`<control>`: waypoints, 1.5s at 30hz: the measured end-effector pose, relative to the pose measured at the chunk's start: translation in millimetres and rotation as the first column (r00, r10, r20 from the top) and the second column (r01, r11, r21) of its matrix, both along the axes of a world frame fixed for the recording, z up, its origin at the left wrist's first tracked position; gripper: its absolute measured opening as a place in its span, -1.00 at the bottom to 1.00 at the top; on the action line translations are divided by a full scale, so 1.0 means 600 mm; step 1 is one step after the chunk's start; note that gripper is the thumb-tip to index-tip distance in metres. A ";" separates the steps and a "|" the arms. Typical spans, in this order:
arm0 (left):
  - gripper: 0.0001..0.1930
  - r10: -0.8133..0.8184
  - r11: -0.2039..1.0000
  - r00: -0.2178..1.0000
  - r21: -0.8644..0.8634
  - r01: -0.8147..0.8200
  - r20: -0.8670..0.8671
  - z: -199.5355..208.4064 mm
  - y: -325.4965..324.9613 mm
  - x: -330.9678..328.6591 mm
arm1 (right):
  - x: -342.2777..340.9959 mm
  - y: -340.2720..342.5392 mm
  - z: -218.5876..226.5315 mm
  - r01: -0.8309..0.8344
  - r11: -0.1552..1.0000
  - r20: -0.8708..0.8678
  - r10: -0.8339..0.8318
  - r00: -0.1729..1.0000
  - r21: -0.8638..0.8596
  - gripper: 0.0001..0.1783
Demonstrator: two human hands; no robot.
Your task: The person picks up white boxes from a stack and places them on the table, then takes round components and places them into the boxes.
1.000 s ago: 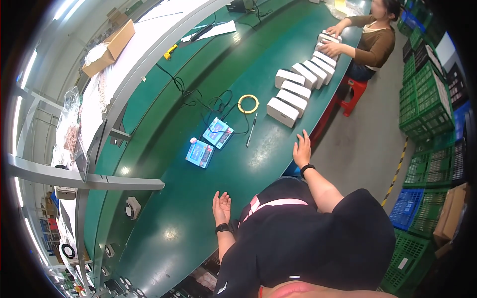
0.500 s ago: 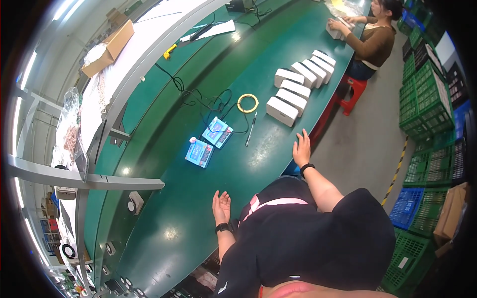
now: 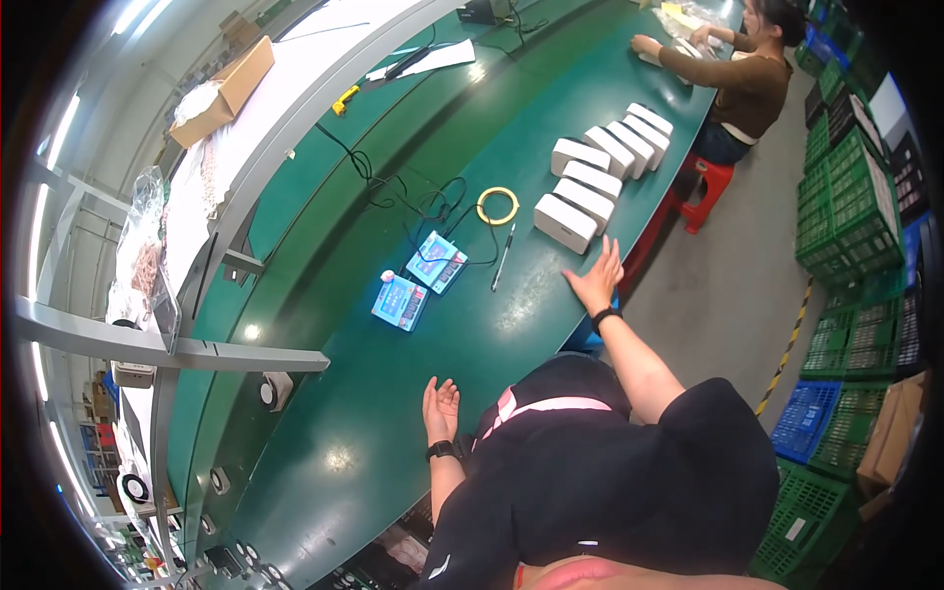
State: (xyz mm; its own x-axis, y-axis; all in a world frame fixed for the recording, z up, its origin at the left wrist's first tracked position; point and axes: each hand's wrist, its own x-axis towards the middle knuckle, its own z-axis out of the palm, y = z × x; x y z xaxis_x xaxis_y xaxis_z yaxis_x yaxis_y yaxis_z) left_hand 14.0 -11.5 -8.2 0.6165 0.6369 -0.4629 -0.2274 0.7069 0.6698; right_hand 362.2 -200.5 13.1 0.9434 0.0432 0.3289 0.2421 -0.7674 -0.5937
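Green worktable (image 3: 393,369) is running beneath and beyond our two hands, with stacked green crates (image 3: 851,211) standing well off to the right of our grip, past the grey floor. Our right hand (image 3: 595,280) is hovering at the table's edge, released and opened out, its thumb standing apart from the fingers; we cannot tell whether it is touching the tabletop. Just beyond its fingertips, the white boxes (image 3: 563,224) are standing close together in a bent row, the nearest one lying a little to the left of those fingers. Our left hand (image 3: 442,409) is hanging by the near edge, well to the left of the right hand, also released, palm turned partly up and fingers slightly curled. Beyond that left hand, two small blue devices, one nearer (image 3: 399,302) and one farther (image 3: 437,263), are sitting with their corners close together, and black cables (image 3: 366,174) are trailing around and past them. Between those devices and the right hand, a pen (image 3: 503,258) is lying near a yellow ring (image 3: 481,211). Far past the right hand, a co-worker (image 3: 752,93) in a brown top is sitting on a red stool (image 3: 710,187), hands among more white boxes. To the left of our left hand, a grey metal beam (image 3: 197,352) is jutting out over the table.
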 end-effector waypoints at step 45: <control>-0.69 0.035 0.999 0.990 -0.007 -0.037 -0.138 0.001 0.012 -0.006 | 0.330 -0.004 0.081 0.043 0.999 -0.374 -0.053 0.926 -0.034 -0.14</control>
State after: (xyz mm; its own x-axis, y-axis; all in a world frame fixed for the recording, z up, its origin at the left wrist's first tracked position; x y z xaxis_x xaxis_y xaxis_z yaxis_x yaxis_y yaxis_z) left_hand 10.5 -4.0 -7.5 0.5230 0.6528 -0.5480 -0.1584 0.7062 0.6900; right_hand 560.1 -202.9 61.5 0.9988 -0.0015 -0.0498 -0.0318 -0.7878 -0.6151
